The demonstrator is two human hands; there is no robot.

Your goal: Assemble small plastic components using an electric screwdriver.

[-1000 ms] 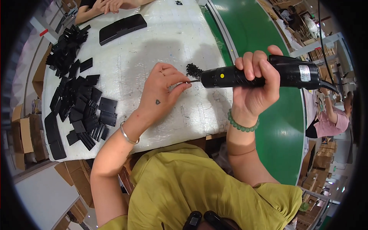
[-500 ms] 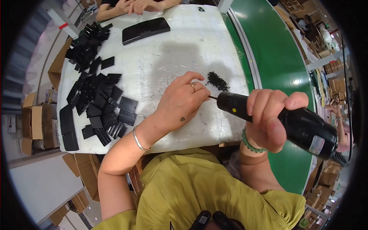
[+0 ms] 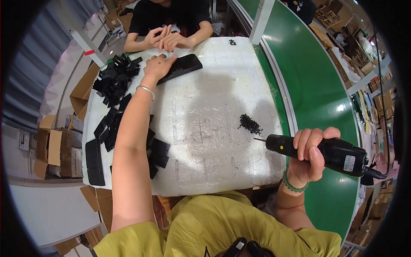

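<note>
My left hand [image 3: 158, 67] reaches far across the table, over the left end of a long black plastic housing [image 3: 186, 67]. Its fingers and thumb are apart, and the hand hides that end of the housing. In my right hand [image 3: 311, 150] is a black corded electric screwdriver [image 3: 282, 144], held on its side with the bit pointing left. The bit tip stands just below a small heap of black screws [image 3: 250, 123]. My left forearm covers part of a pile of flat black plastic pieces [image 3: 159, 153].
More black parts [image 3: 113, 81] are heaped at the far left. A long black panel [image 3: 94, 162] lies by the left edge. Across the table, another person's hands [image 3: 169, 40] meet near the housing. A green conveyor belt [image 3: 317, 90] runs along the right.
My left hand has moved from beside the screwdriver bit to the far housing. The screwdriver has drawn slightly away with my right hand. The view has shifted, showing more of the far side.
</note>
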